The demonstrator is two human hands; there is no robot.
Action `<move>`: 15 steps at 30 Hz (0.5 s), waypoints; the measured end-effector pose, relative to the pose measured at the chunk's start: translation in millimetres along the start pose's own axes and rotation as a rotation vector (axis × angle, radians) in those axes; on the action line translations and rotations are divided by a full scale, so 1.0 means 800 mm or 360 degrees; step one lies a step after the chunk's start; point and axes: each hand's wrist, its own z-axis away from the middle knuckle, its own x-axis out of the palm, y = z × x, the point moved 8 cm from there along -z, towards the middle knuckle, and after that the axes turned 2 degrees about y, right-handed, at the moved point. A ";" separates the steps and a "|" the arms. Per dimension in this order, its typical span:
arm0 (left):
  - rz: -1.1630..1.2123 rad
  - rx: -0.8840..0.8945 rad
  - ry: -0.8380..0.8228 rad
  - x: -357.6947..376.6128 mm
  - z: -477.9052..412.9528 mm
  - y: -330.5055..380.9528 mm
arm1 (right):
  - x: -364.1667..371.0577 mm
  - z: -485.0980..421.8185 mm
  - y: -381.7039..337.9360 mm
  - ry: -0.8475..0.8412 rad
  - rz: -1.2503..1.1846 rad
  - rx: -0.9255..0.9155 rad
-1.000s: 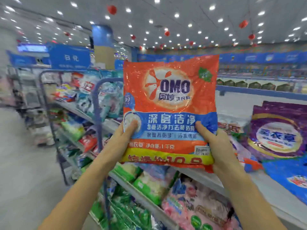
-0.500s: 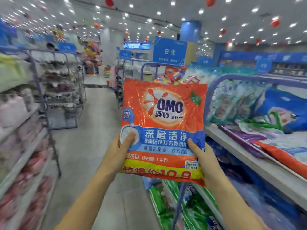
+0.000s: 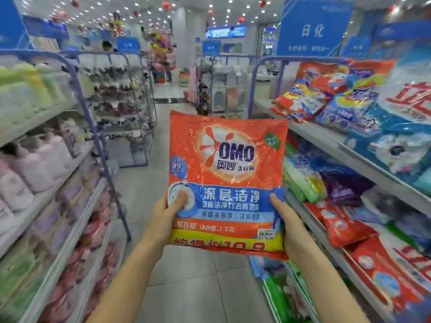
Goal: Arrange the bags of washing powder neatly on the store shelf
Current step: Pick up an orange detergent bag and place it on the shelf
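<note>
Left hand (image 3: 166, 213) and right hand (image 3: 288, 226) pinch the orange bag (image 3: 227, 180) at centre frame, over the open aisle floor (image 3: 140, 183); crowded shelves (image 3: 326, 138) stand right.

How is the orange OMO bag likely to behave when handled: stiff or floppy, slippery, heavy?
Probably floppy: the OMO bag wrinkles between the left hand and right hand. Its glossy film looks slippery. Marked 1 kilogram, it is likely fairly heavy; both hands support it.

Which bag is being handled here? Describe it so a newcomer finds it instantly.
Look down the aisle floor, between the left shelves and right shelves. Held upright there by the left hand and right hand is the orange OMO bag, the only bag off the shelves.
</note>
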 end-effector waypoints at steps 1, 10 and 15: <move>-0.0020 -0.0002 0.0015 -0.002 -0.025 -0.006 | 0.001 -0.027 0.009 -0.0023 -0.0041 0.0043; -0.0014 -0.0057 0.0209 0.020 -0.271 -0.030 | -0.017 -0.295 -0.004 0.0068 0.0121 -0.0061; -0.0033 -0.0064 0.0230 0.049 -0.415 -0.029 | -0.031 -0.432 -0.034 0.0179 0.0268 -0.0125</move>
